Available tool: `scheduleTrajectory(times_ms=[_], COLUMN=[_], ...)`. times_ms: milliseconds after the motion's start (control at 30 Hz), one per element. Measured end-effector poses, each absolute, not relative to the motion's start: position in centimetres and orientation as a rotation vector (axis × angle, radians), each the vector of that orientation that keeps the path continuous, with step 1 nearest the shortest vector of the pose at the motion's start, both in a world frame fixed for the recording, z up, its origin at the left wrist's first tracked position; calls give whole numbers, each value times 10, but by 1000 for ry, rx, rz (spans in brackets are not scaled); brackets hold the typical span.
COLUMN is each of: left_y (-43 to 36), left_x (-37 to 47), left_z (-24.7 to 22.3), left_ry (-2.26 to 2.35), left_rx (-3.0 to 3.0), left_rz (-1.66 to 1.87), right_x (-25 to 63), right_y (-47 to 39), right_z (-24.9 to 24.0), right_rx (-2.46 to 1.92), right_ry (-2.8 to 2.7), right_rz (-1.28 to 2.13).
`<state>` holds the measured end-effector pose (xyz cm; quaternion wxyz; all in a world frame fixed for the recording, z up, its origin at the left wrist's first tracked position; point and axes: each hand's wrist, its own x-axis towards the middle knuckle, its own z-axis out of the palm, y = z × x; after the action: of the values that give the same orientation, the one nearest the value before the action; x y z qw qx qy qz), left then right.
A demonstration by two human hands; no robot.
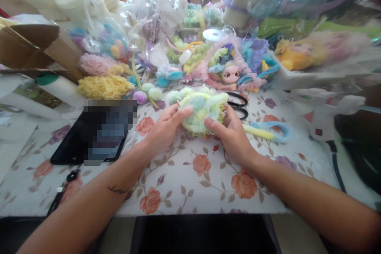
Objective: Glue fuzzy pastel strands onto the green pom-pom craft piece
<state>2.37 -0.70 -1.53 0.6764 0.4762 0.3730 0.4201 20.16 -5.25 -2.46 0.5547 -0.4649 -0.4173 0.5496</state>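
Note:
Between my two hands is a soft, fuzzy bundle in pale yellow and mint green, with a ruffled lower edge. My left hand grips its left side, thumb on top. On the right side my right hand holds it, thumb pressed against the front and fingers behind. The bundle is slightly blurred, so its exact kind does not show. Just behind my right hand lie black scissor handles; the blades are hidden. A fuzzy yellow and blue strip, curled into a loop, rests on the cloth to the right.
A tablet lies at left. At right stands a white glue gun with a black cord. Behind are a doll face, yellow yarn, a cardboard box, a white bin and plastic bags. A flowered cloth covers the table.

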Motion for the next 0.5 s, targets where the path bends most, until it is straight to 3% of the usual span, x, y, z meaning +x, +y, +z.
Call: scheduleTrajectory(times_ms=[500], left_y=[-7], left_x=[17], left_z=[-19], left_ry=[952], left_rx=[1176], left_rz=[876], right_x=[201], right_y=[-54], right_z=[-22], right_rx=[-1135], right_ry=[-1011], right_rz=[1320])
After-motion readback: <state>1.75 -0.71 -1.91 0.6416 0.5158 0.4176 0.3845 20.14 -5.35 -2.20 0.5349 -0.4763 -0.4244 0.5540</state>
